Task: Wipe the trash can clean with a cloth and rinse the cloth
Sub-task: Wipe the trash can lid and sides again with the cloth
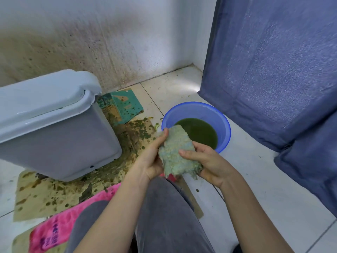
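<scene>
**Soiled cloth in both hands beside the basin, rinse not yet done**

The person crouches on the tiled floor (246, 179) and holds the cloth (175, 150) in front of the knees. The left hand (155, 161) grasps its near-left side with the thumb laid up along the edge. The right hand (206, 161) grips the lower right part, fingers curled under and the thumb across the top. The cloth is bunched, wet-looking and coated with yellow-green grime.

Its far end hangs just over the near rim of the blue basin (224, 125), which stands toward the far right corner of the floor by a blue curtain (273, 70). The water (198, 132) in the basin is dark green and opaque, so it has probably taken several rinses already.

The trash can (60, 143) stands at the left edge of the floor on stained cardboard (45, 194), lid closed. Its visible side and lid look mostly clean and glossy, with a few dark specks low down near the base. The back and inside are hidden.

Judging from this, the wiping seems largely done or between passes. What is left is rinsing this cloth, though such murky water may not get it clean. The green splatter on the cardboard remains.
</scene>
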The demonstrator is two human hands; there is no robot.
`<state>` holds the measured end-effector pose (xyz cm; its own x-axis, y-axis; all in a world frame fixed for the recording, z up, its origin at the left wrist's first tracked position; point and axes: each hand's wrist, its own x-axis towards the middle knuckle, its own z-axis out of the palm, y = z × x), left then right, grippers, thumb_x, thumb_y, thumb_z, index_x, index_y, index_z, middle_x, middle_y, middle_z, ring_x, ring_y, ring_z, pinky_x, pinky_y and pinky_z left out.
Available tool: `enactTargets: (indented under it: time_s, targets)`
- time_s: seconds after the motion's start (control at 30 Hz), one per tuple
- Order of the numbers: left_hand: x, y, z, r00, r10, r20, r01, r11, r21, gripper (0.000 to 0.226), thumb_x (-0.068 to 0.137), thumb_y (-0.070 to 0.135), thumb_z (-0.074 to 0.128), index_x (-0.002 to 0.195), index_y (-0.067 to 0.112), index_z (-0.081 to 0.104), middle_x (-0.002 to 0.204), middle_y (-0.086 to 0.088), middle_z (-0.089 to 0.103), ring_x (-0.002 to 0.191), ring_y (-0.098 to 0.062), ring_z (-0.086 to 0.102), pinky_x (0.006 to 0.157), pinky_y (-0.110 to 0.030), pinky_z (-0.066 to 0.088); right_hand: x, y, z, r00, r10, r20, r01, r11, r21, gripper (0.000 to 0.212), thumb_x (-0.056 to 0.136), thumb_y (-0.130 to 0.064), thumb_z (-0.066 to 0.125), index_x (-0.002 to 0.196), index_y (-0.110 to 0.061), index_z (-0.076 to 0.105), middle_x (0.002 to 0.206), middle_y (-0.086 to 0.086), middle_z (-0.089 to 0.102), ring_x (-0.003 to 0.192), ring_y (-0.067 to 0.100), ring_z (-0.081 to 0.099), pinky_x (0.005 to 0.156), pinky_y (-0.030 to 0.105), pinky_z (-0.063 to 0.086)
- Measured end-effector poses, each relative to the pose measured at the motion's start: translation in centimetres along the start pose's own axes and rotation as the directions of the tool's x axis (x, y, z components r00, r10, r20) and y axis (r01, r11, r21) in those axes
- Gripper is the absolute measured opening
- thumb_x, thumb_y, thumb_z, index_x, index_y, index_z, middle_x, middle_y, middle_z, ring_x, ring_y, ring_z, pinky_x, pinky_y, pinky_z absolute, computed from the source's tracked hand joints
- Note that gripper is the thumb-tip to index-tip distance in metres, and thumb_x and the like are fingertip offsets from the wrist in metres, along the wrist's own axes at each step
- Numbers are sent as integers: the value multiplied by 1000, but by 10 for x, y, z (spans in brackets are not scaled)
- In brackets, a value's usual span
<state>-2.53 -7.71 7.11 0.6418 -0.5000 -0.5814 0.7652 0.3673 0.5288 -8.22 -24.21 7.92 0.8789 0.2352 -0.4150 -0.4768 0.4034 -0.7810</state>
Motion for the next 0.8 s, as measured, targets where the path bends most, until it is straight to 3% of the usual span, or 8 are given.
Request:
enactTargets:
  time_s: [0.1, 0.17, 0.23, 0.3, 0.4, 0.5, 0.63, 0.8]
  targets:
    - [-23, 27, -10, 963, 242, -118, -230, 967, 111, 50, 83, 17, 68, 129, -1, 60, 122, -23, 66, 105, -34, 69, 83, -46, 60, 7, 3, 26, 998, 46, -38, -48, 997, -57, 70, 67, -21, 85, 129, -1, 60, 124, 15, 68, 119, 29, 63, 108, 46, 45]
    - [-43, 40, -22, 911, 398, -111, -363, 898, 248, 41, 84, 7, 69, 123, -4, 63, 121, -24, 67, 112, -38, 65, 93, -50, 55, 12, 5, 46, 992, 87, -89, -88, 996, -5, 85, 62, -30, 89, 135, -1, 56, 122, 10, 69, 112, 22, 66, 99, 40, 53]
    - [-68, 48, -31, 860, 507, -52, -451, 804, 387, 34, 83, 4, 70, 116, -2, 68, 116, -20, 71, 112, -38, 65, 98, -50, 52, 15, 3, 69, 989, 116, -95, -105, 989, 106, 49, 87, -29, 70, 126, 0, 62, 107, 11, 74, 93, 20, 73, 71, 33, 62]
    - [-93, 50, -35, 829, 556, 62, -493, 674, 551, 30, 86, 3, 68, 116, 7, 72, 116, -10, 73, 113, -27, 67, 96, -40, 53, 15, -2, 89, 985, 157, -66, -139, 965, 224, 47, 100, -41, 49, 121, -2, 64, 111, 16, 73, 101, 26, 71, 74, 41, 63]
    - [-135, 60, -55, 843, 471, 260, -469, 408, 783, 40, 91, 29, 67, 131, 26, 64, 143, 18, 54, 137, 3, 41, 109, -19, 36, 21, -6, 126, 982, 183, 45, -186, 904, 385, 79, 96, -62, 37, 132, 7, 53, 132, 28, 59, 128, 39, 54, 95, 53, 49]
    - [-168, 72, -74, 815, 530, 235, -459, 343, 819, 55, 82, 63, 60, 132, 40, 62, 149, 27, 41, 139, 14, 28, 110, -12, 26, 26, -8, 162, 964, 184, 193, -255, 851, 460, 97, 91, -74, 30, 135, 10, 48, 138, 33, 52, 134, 45, 45, 115, 56, 32]
    - [-190, 86, -92, 569, 805, 168, -494, 171, 852, 50, 79, 43, 78, 127, 37, 65, 133, 18, 61, 125, 0, 55, 107, -35, 46, 33, -18, 215, 913, 138, 384, -310, 846, 433, 105, 86, -81, 31, 139, 9, 46, 142, 31, 48, 139, 44, 39, 121, 53, 20]
    - [-215, 150, -115, 276, 958, 74, -597, 111, 794, 32, 85, 13, 73, 113, 29, 69, 106, 16, 74, 101, -4, 67, 85, -29, 55, 63, -59, 269, 935, 174, 309, -147, 983, -109, 89, 91, -76, 29, 131, -2, 57, 129, 21, 64, 119, 36, 62, 101, 51, 47]
